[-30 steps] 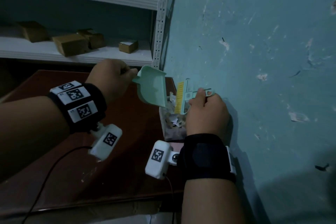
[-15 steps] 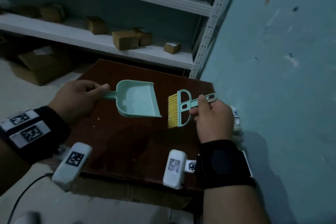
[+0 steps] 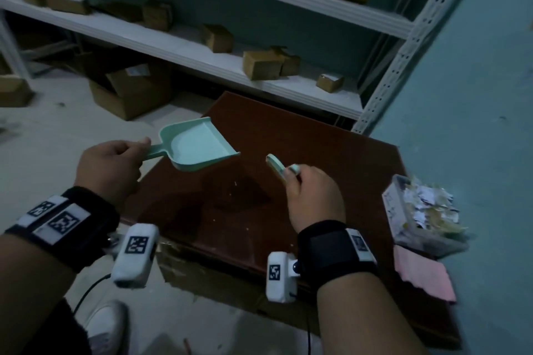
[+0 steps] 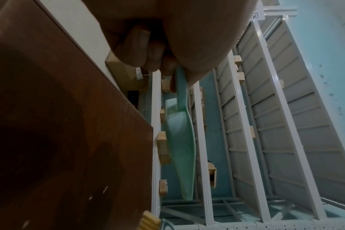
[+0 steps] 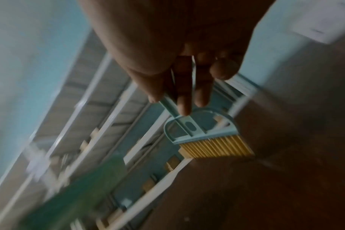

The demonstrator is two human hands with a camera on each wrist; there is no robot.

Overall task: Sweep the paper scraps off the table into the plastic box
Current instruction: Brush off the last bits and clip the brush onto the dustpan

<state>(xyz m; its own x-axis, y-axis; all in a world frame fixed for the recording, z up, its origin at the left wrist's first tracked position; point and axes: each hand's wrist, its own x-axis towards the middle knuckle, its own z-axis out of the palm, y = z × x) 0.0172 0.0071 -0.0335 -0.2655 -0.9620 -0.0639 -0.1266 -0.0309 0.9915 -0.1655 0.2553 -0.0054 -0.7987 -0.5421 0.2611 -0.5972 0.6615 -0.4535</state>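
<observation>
My left hand (image 3: 112, 164) grips the handle of a mint-green dustpan (image 3: 199, 147), held level above the left part of the brown table (image 3: 331, 158); the left wrist view shows the dustpan (image 4: 180, 149) edge-on below my curled fingers (image 4: 140, 51). My right hand (image 3: 311, 196) holds a small green brush (image 3: 277, 166) by its handle over the table's middle. In the right wrist view the brush (image 5: 205, 135) shows yellow bristles pointing at the table. A clear plastic box (image 3: 415, 216) heaped with paper scraps (image 3: 427, 204) stands at the table's right edge. A few tiny scraps (image 3: 235, 183) dot the table.
A pink pad (image 3: 424, 274) lies on the table in front of the box. The teal wall (image 3: 476, 95) runs along the right side. White metal shelves (image 3: 230, 72) with small cardboard boxes stand behind the table. Cardboard boxes (image 3: 129, 89) sit on the floor at left.
Both hands have moved left, away from the plastic box, with dustpan and brush. The dustpan, tipped over the box a second ago, is now level. The brush has turned edge-on.
</observation>
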